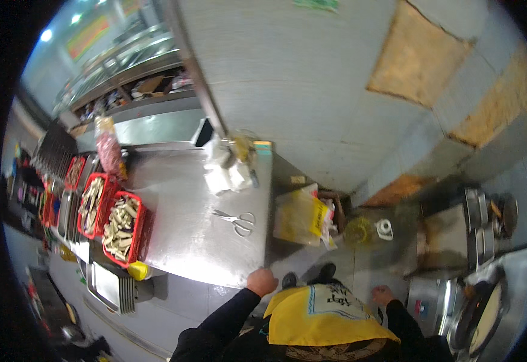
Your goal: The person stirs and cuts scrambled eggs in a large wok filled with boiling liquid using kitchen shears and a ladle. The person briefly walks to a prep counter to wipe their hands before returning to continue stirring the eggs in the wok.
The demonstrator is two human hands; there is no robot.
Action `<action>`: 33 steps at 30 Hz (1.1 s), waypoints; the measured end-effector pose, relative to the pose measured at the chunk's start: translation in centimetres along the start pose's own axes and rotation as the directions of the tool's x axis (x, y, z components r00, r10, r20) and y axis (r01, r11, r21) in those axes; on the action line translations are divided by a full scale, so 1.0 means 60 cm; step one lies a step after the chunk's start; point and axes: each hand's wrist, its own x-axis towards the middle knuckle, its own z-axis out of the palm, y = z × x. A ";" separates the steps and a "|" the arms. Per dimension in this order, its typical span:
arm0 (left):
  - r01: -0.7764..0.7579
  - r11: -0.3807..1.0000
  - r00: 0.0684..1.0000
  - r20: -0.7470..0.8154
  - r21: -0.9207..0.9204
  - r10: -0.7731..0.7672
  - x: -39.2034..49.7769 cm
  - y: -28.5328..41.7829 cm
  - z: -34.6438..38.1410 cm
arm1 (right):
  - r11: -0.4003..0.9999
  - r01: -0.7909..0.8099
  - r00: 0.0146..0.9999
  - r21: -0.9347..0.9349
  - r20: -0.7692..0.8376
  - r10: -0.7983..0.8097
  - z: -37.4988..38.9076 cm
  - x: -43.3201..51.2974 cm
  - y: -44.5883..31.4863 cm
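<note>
My left hand [262,281] is curled at the near right corner of the steel table [177,226], with nothing visible in it. Low at my right side, my right hand [382,295] is beside the yellow apron [336,326]; its fingers are partly hidden. A pair of scissors [236,221] lies on the tabletop with its blades apart. At the table's left are a red basket [142,226] and a second red basket [105,199], both filled with cut pale strips that look like eggplant. White cloths or paper [227,176] lie crumpled near the back right corner.
A bag of pinkish food [108,149] stands behind the baskets. Stacked metal trays [114,289] sit below the table's left end. Plastic bags [304,217] and an oil container [358,230] are on the floor, right of the table. A round pan [487,312] is at the far right.
</note>
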 end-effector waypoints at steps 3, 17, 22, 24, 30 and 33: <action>0.078 0.996 0.997 -0.030 0.053 -0.077 0.014 0.009 0.027 | 0.997 -0.065 0.990 0.031 -0.120 0.068 -0.013 -0.019 0.014; 0.423 0.891 0.905 -0.035 0.163 -0.423 0.100 0.076 0.090 | 0.992 0.088 0.954 0.086 -0.293 -0.060 -0.216 0.067 0.189; 0.341 0.899 0.940 -0.101 0.276 -0.325 0.087 0.085 0.114 | 0.844 0.180 0.981 0.506 -0.154 -0.118 -0.253 0.092 0.267; 0.385 0.906 0.920 -0.142 0.176 -0.364 0.078 0.092 0.116 | 0.815 0.159 0.984 0.558 -0.159 -0.083 -0.246 0.082 0.278; 0.067 0.804 0.974 0.135 0.591 -0.181 0.093 0.119 0.094 | 0.801 0.092 0.960 -0.592 -0.160 -0.229 -0.212 0.115 0.308; 0.230 0.873 0.955 0.071 0.430 -0.287 0.100 0.126 0.097 | 0.139 0.259 0.655 -0.956 0.068 -0.752 -0.200 0.113 0.383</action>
